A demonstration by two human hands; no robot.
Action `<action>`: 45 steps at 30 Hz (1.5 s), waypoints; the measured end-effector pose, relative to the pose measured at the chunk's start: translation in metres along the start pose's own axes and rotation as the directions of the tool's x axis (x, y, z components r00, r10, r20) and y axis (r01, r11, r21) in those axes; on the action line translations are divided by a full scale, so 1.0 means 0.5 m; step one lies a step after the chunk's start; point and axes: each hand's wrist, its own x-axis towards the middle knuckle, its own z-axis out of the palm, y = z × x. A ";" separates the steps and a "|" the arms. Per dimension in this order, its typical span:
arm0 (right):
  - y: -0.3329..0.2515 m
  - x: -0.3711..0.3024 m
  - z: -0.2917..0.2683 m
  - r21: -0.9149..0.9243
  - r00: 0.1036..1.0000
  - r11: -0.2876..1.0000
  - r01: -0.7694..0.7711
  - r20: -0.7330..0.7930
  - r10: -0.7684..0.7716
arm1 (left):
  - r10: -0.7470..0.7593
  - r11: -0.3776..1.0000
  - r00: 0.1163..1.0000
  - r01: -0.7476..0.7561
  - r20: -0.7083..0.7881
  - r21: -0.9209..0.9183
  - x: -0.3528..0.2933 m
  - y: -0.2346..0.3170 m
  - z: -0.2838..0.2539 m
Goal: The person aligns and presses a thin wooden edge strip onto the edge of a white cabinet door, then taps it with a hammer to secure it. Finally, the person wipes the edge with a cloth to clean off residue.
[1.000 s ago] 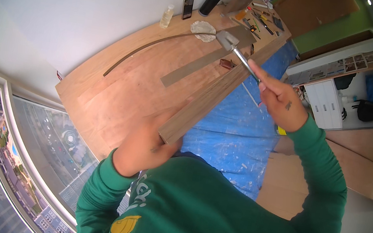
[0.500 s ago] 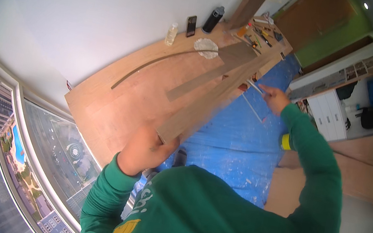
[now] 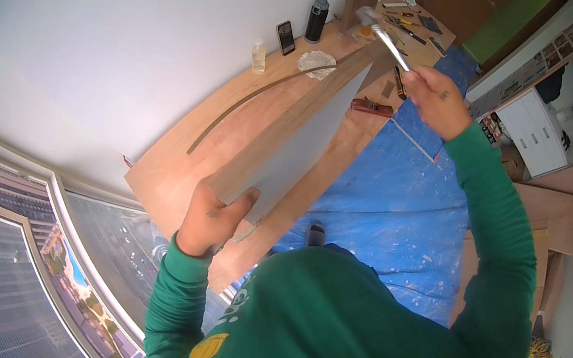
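Note:
My left hand (image 3: pixel 211 218) grips the near end of a long wooden board (image 3: pixel 272 138), its thumb pressed on the board's pale grey face. The board is tilted up on edge over the workbench (image 3: pixel 178 154). In my right hand (image 3: pixel 439 102) is a hammer (image 3: pixel 394 48) with a shiny metal shaft; its blurred grey head is raised near the board's far end. A red hand plane (image 3: pixel 372 108) rests on the bench just right of the board. Behind the board lies a thin curved wood strip (image 3: pixel 239 100).
Along the wall stand a clear bottle (image 3: pixel 258 57), a phone (image 3: pixel 285 38) and a black flask (image 3: pixel 317 20), with a crumpled whitish cloth (image 3: pixel 316 63) nearby. Several hand tools (image 3: pixel 409 30) lie at the far end. A blue sheet (image 3: pixel 385 217) covers the floor; a window (image 3: pixel 51 247) is at left.
The board has turned from lying flat to tilted, showing its pale grey face. My right hand has raised the hammer up and forward. The red plane is now more fully visible.

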 end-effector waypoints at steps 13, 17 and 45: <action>-0.064 -0.052 0.106 -0.155 0.970 0.975 0.159 0.209 -0.125 | 0.027 0.999 1.000 -0.027 0.003 -0.027 -0.007 -0.015 0.012; -0.052 -0.064 0.122 -0.237 0.954 0.931 0.277 0.182 -0.237 | 0.035 0.999 0.999 -0.034 0.020 -0.032 -0.014 -0.015 0.012; -0.196 -0.212 0.245 -0.016 0.897 0.919 0.393 0.225 -0.380 | 0.339 0.941 0.937 -0.337 -0.080 0.039 0.012 -0.066 0.023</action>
